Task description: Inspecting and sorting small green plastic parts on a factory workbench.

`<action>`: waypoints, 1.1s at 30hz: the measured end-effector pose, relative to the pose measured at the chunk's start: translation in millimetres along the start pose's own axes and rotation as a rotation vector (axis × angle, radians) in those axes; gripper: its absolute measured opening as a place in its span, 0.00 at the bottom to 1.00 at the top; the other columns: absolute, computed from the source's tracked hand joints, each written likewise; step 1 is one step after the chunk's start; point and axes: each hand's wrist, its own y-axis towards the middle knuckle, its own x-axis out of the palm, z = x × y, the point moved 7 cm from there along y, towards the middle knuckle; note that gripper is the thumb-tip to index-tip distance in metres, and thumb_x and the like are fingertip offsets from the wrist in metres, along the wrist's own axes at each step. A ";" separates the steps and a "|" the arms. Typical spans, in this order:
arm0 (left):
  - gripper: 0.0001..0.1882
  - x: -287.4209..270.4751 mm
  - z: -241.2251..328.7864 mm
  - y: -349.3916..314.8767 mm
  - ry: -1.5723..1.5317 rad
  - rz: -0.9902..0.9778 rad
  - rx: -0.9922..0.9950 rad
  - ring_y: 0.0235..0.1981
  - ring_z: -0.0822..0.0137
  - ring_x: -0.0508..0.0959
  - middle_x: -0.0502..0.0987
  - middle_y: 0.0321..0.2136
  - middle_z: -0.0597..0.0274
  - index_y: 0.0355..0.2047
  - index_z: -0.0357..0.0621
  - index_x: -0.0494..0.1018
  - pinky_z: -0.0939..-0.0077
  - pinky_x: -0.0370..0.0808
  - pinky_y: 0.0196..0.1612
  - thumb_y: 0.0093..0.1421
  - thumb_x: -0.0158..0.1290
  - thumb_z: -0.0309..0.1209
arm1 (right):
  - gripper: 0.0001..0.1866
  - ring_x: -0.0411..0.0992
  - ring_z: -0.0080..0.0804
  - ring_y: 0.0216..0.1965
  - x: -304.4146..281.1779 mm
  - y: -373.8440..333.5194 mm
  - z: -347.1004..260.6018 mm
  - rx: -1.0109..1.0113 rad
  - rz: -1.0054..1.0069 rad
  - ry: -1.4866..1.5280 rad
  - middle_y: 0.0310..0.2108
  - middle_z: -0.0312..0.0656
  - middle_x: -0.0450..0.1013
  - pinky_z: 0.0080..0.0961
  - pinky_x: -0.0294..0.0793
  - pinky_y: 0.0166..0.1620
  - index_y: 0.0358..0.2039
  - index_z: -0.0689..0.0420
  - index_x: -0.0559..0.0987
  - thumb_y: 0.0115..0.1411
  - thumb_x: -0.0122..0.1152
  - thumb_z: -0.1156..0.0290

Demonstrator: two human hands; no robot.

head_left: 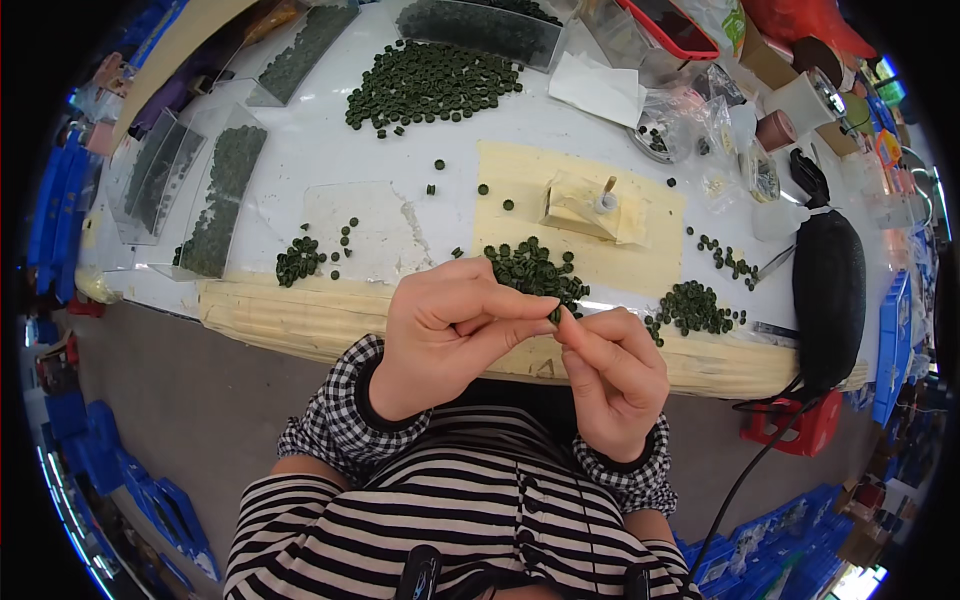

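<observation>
In hand: one small dark green piece (555, 315), held up between both hands at the near side of the surface (312, 140). Left hand (440, 325): thumb and forefinger pinched on the piece. Right hand (617, 378): curled, fingertips against the same piece; whether truly gripping, cannot tell.

Progress, as judged: partway, with one piece being handled and many lying loose. Near-centre pile (530, 265), just beyond the hands. Left pile (297, 262), smaller. Right pile (690, 308), with strays beyond. Far heap (420, 85), the largest. Which finished, which waiting: not discernible.

Surface: white, with cream near edge strip (290, 312). Right of centre, pale yellow sheet (655, 212), bearing cream block (580, 212) with upright peg. At left, clear tray (222, 205) of green pieces; similar ones near it and behind the heap. Far right: white paper (598, 90), red-rimmed case (672, 28). Right: black pouch (830, 290).

Room: grey floor (200, 385); blue bins (150, 490) at left; red stool (808, 428) at right.
</observation>
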 end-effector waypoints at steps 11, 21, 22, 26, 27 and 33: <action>0.12 1.1 -4.2 1.5 -0.042 -0.019 -0.038 0.16 0.80 0.59 0.63 0.13 0.73 0.32 0.42 0.81 0.84 0.53 0.20 0.45 0.64 0.20 | 0.19 0.69 0.26 0.28 -1.7 -0.9 1.6 0.063 -0.024 0.028 0.32 0.41 0.73 0.16 0.68 0.30 0.45 0.61 0.79 0.51 0.60 0.86; 0.10 2.1 -10.2 1.1 -0.116 -0.044 -0.100 0.17 0.81 0.59 0.62 0.12 0.75 0.31 0.41 0.81 0.83 0.54 0.21 0.46 0.64 0.19 | 0.18 0.68 0.27 0.26 -0.9 3.6 -5.2 -0.078 -0.013 -0.075 0.28 0.38 0.73 0.19 0.67 0.28 0.42 0.61 0.81 0.48 0.63 0.85; 0.10 2.2 -10.2 1.4 -0.119 -0.050 -0.090 0.17 0.81 0.59 0.62 0.12 0.74 0.31 0.41 0.81 0.83 0.54 0.21 0.46 0.64 0.19 | 0.18 0.68 0.27 0.26 -1.0 3.6 -4.8 -0.079 -0.015 -0.066 0.28 0.38 0.72 0.19 0.67 0.28 0.41 0.61 0.81 0.48 0.63 0.85; 0.10 2.9 -10.9 1.5 -0.118 -0.064 -0.088 0.17 0.81 0.59 0.64 0.13 0.74 0.31 0.41 0.81 0.84 0.54 0.21 0.46 0.64 0.19 | 0.18 0.67 0.28 0.25 -1.0 3.7 -6.2 -0.127 -0.013 -0.093 0.27 0.38 0.72 0.20 0.66 0.27 0.41 0.61 0.81 0.47 0.64 0.85; 0.10 3.2 -10.9 1.6 -0.120 -0.068 -0.095 0.17 0.81 0.59 0.64 0.13 0.74 0.31 0.41 0.81 0.84 0.54 0.21 0.46 0.64 0.19 | 0.18 0.67 0.28 0.25 -1.2 3.6 -6.3 -0.132 -0.014 -0.099 0.27 0.38 0.72 0.20 0.66 0.27 0.41 0.61 0.81 0.46 0.64 0.85; 0.10 4.0 -13.0 1.0 -0.124 -0.077 -0.124 0.17 0.81 0.59 0.64 0.14 0.74 0.31 0.42 0.81 0.84 0.54 0.21 0.46 0.64 0.20 | 0.19 0.67 0.29 0.25 -1.8 2.9 -5.0 -0.150 -0.024 -0.123 0.27 0.37 0.72 0.22 0.65 0.27 0.40 0.61 0.81 0.45 0.64 0.85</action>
